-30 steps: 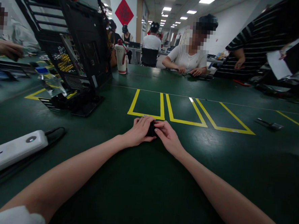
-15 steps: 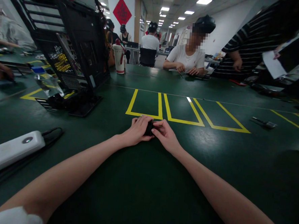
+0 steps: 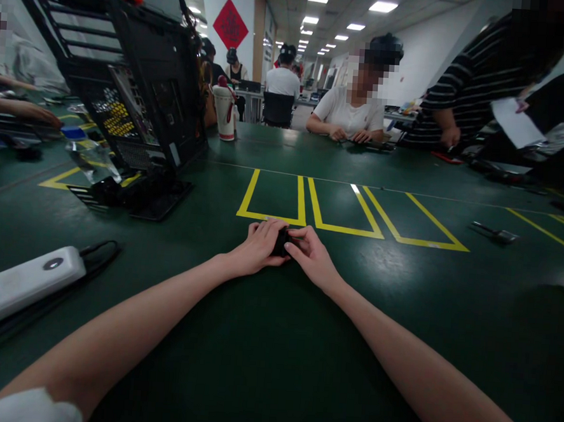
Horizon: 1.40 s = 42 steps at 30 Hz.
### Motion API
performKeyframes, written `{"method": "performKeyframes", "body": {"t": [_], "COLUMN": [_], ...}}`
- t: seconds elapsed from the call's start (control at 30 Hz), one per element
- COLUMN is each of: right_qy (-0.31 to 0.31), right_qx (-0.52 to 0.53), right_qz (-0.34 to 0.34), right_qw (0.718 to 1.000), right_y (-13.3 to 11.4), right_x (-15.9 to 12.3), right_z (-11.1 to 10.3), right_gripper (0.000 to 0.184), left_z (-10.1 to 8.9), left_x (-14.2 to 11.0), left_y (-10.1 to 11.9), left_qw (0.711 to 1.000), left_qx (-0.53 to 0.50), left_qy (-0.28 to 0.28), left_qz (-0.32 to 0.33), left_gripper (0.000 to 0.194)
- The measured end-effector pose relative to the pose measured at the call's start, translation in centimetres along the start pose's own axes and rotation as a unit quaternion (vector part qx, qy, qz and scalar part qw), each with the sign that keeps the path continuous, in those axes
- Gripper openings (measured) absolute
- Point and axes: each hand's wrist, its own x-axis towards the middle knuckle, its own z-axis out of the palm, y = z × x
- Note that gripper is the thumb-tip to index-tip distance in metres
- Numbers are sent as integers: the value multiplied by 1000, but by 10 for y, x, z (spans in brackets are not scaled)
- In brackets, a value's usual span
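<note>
A small black boxy object is held between my two hands over the green tabletop, just in front of the yellow tape outlines. My left hand wraps over its left side, fingers on top and thumb low at the near edge. On the other side, my right hand pinches its right end with thumb and fingertips. Most of the object is covered by the fingers, so its exact kind is not visible.
To the left stand a black computer case, a clear bottle and a white power-bank-like device with a black cable. A cup is farther back. A metal tool lies right. A person in white sits opposite.
My hands keep almost the same hold on the black object. At the far left, another person's arm has reached farther right, and the person opposite has shifted their hands slightly.
</note>
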Motion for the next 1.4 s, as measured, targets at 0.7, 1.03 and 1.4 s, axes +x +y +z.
{"method": "performKeyframes", "body": {"t": [0.7,1.03,1.4], "right_qy": [-2,1,22], "right_qx": [-54,-52,-164], "right_qz": [-38,-40,-92], "right_qw": [998,998,982], "right_y": [-6,-4,-10], "right_x": [-4,-2,-7], "right_z": [3,3,5], "right_gripper": [35,17,33], "left_z": [3,-1,0], "left_x": [0,0,1], "left_y": [-4,0,3], "left_qw": [1000,1000,1000], "left_qx": [3,-10,-16], "left_qy": [3,6,-3], "left_qz": [7,5,0], "left_gripper": [60,53,57]}}
